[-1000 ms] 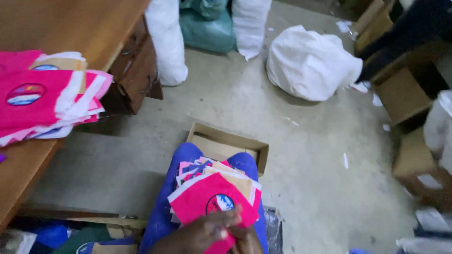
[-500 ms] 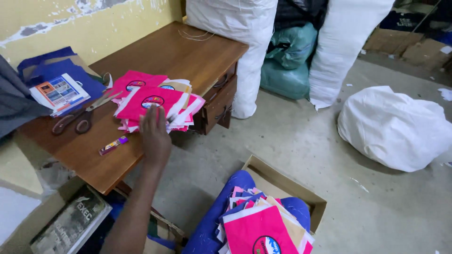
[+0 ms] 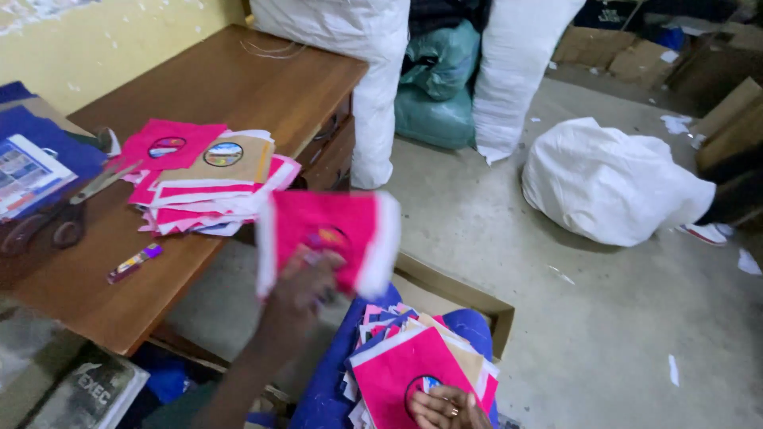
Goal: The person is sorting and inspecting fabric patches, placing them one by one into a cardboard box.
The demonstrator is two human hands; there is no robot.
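Lifted off the desk stack (image 3: pixel 207 187), pink bag (image 3: pixel 326 238) held by left hand (image 3: pixel 306 290); right hand (image 3: pixel 445 407) presses lap pile (image 3: pixel 413 365).

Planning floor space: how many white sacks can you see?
3. One tall white sack stands against the desk's end, a second tall one stands right of the green bag, and a third lies on the floor. Others may be out of frame.
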